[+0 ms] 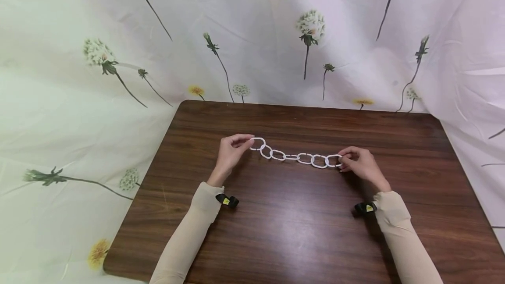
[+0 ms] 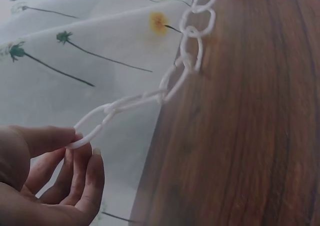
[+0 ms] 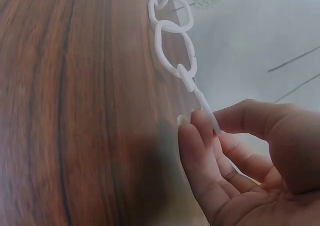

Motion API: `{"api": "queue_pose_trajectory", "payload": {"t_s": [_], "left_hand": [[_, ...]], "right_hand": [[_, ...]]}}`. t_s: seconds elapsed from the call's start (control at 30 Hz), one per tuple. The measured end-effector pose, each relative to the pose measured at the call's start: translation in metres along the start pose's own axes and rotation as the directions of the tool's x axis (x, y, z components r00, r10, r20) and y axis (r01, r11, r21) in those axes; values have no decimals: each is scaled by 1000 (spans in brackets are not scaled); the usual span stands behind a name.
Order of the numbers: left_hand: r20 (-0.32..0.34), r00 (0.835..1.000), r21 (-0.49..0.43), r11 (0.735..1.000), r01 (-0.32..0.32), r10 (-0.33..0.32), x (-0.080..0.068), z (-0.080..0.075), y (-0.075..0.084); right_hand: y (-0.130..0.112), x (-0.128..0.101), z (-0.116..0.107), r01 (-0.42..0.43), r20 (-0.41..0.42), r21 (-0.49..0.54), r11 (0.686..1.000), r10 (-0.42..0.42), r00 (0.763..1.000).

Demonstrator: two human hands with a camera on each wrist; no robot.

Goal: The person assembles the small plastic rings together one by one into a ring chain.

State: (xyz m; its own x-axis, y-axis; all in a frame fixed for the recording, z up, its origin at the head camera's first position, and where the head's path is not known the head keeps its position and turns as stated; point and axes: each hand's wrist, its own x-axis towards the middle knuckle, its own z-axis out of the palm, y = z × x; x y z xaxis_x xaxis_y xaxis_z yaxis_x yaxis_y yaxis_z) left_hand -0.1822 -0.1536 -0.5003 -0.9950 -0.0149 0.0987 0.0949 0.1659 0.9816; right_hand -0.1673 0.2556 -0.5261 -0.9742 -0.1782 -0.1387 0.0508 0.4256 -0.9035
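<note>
My left hand pinches the end link of a white plastic chain between thumb and fingertips; my right hand, at 3 o'clock from it, pinches the opposite end likewise. The chain, about 7 links, stretches between them over the middle of the dark wooden table; a dandelion-print cloth lies at 12 o'clock.

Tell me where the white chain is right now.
In the head view, the white chain stretches above the middle of the wooden table, pinched at its ends by the left hand and right hand.
</note>
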Motion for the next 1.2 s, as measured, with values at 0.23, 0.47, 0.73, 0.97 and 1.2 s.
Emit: {"api": "queue_pose_trajectory", "payload": {"t_s": [0.23, 0.47, 0.73, 0.97, 1.2], "left_hand": [[20, 999, 123, 991, 45, -48, 3, -7, -9], [63, 991, 203, 974, 101, -116, 9, -7, -23], [102, 984, 280, 954, 111, -144, 13, -4, -36], [132, 978, 314, 943, 114, -162, 16, -2, -37], [154, 971, 316, 940, 125, -181, 21, -4, -40]], "right_hand": [[7, -2, -8, -2, -58, 60, 998, 5, 998], [15, 0, -13, -7, -81, 65, 998, 13, 997], [23, 1, -13, -8, -122, 19, 1000, 11, 992], [28, 2, -12, -19, -154, 62, 998, 29, 988], [32, 3, -12, -40, -148, 180, 983, 67, 987]]}}
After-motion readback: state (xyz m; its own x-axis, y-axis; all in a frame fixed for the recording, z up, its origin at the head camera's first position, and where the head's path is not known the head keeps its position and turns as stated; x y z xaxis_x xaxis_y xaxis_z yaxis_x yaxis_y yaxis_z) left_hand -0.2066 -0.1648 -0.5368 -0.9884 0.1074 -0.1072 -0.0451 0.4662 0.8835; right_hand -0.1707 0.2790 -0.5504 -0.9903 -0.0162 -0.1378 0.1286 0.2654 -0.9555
